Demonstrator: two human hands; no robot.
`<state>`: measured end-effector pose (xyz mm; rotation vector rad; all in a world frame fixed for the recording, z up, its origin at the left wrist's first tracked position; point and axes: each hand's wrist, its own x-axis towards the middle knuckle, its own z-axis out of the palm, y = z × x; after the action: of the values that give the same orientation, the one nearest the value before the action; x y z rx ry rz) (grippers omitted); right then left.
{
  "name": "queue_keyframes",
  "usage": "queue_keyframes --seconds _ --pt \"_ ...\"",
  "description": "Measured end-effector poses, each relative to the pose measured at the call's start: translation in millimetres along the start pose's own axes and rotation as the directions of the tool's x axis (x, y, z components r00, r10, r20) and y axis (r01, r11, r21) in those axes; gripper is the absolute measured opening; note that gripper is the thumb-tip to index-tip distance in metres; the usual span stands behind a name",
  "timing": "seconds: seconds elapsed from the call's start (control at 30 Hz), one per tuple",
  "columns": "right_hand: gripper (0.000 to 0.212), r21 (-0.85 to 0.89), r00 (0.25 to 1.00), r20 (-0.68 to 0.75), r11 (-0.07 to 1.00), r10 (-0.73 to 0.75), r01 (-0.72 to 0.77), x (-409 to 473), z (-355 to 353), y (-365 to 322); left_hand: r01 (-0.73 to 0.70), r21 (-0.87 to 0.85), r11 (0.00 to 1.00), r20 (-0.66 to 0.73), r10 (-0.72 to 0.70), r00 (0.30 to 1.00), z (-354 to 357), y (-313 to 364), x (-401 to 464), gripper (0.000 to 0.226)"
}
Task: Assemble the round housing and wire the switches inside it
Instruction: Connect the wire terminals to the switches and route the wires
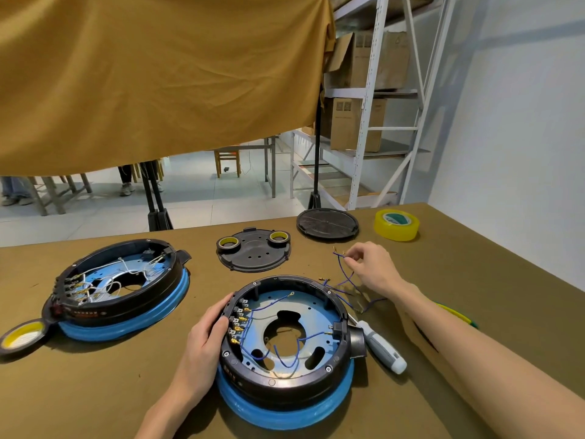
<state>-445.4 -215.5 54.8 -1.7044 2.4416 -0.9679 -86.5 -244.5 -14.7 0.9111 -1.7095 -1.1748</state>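
A round black housing (319, 388) on a blue ring lies in front of me, open side up. Blue wires run inside it from a row of switch terminals (238, 321) on its left wall. My left hand (205, 337) grips the housing's left rim beside those terminals. My right hand (373, 267) is raised beyond the housing and pinches a loose blue wire (343, 270) with brass terminals. More blue wires (345, 291) lie on the table under that hand.
A second housing (120, 286) with white wiring sits at the left, a tape roll (19, 339) by it. A black cover plate (253, 251) carries two tape rolls. Behind are a round black lid (327, 224) and yellow tape (396, 224). A screwdriver (381, 345) lies right of the housing.
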Motion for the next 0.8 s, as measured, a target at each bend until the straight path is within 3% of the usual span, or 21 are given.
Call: queue_keyframes --seconds 0.37,0.57,0.8 --pt "0.018 -0.101 0.989 0.131 0.993 0.068 -0.055 -20.0 -1.9 8.3 -0.029 0.003 1.000 -0.014 0.029 0.999 -14.5 -0.8 -2.0 0.051" --pt "0.018 -0.144 0.920 0.393 0.989 0.018 0.042 -48.2 1.1 6.2 -0.026 -0.023 0.999 -0.038 0.025 0.999 -22.0 0.5 -1.2 0.051" --pt "0.010 -0.121 0.933 0.358 0.993 0.042 0.002 -44.8 0.5 3.3 -0.006 -0.029 1.000 -0.053 0.004 0.999 -20.3 6.3 -8.5 0.049"
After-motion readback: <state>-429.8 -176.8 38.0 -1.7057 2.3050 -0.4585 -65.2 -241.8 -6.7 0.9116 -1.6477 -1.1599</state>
